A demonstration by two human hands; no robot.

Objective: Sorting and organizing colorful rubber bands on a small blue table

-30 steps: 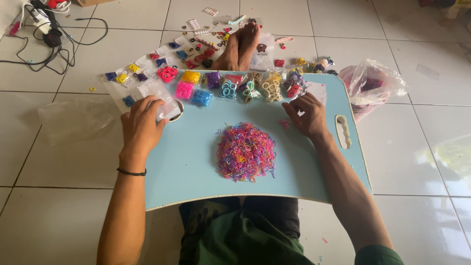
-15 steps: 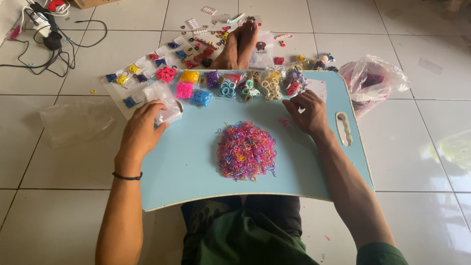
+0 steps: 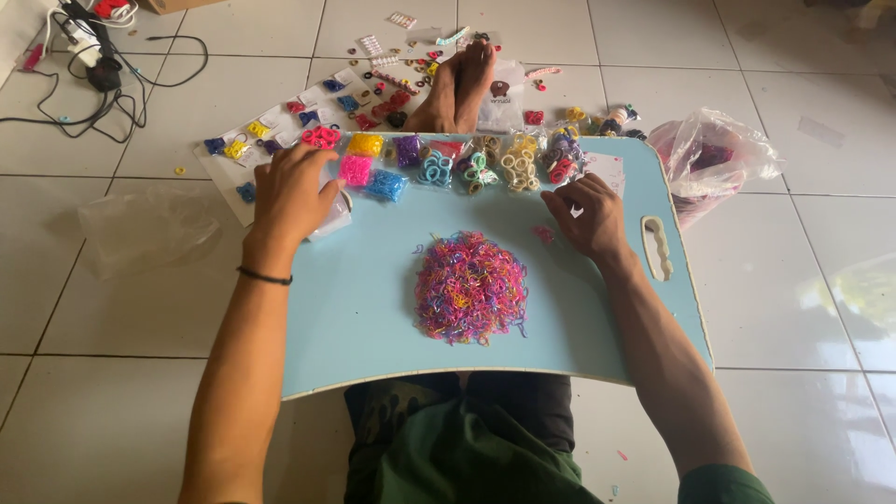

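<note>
Floor (image 3: 168, 308): white tile, with cables (image 3: 89, 89) at far left.

Board (image 3: 373, 308): pale blue, across our lap, slotted handle at its right edge.

Bags: one clear bag (image 3: 140, 224) left of the board, one (image 3: 714, 159) right of it, coloured bits inside.

Pile (image 3: 469, 287): small loops, pink, purple and orange, heaped mid-board between our hands.

Left hand (image 3: 291, 191): palm down at the board's far left edge, fingers loosely spread over small packets (image 3: 369, 173); we cannot tell whether it grips one.

Right hand (image 3: 588, 215): knuckles up, fingers curled narrow, tips on the board just right of the pile; what they pinch is hidden.

Packets: sorted loops rowed along the far edge.
</note>
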